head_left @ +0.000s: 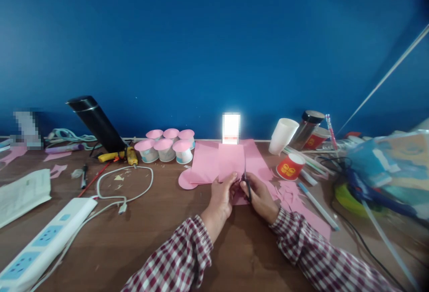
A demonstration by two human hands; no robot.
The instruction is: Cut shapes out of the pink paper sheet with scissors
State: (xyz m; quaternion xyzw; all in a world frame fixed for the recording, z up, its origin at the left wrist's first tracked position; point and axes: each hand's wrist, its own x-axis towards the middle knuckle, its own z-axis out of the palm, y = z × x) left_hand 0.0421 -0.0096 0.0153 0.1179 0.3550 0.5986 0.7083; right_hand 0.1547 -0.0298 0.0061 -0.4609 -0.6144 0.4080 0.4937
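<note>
Head view shows the left hand (221,197) pinching pink paper (231,163) over mid-table (161,238), the right hand (263,197) gripping scissors (248,189) at its edge, that cut seemingly unfinished, six cups (165,154) already pink-topped.

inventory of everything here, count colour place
Scissors: one, dark, centre
Paper sheets: several, pink, centre
Covered cups: six, pink-topped, left of centre
Paper scraps: many, pink, right and left
Red cups: two, red, right
White cups: stack, uncounted, white, right
Jar: one, dark lid, back right
Blue-tipped pen: one, white, right
Blurred pile: uncounted, multicoloured, far right
Bright panel: one, white, back centre
Flask: one, black, back left
Yellow tool: apparently one, yellow, left
Cable: uncounted, white, left
Power strip: one, white, front left
Printed sheet: one, pale, far left
Table: one, brown, below
Wall: one, blue, behind
Sleeves: two, checked, front
Left hand: one, bare, centre
Right hand: one, bare, holding scissors
</note>
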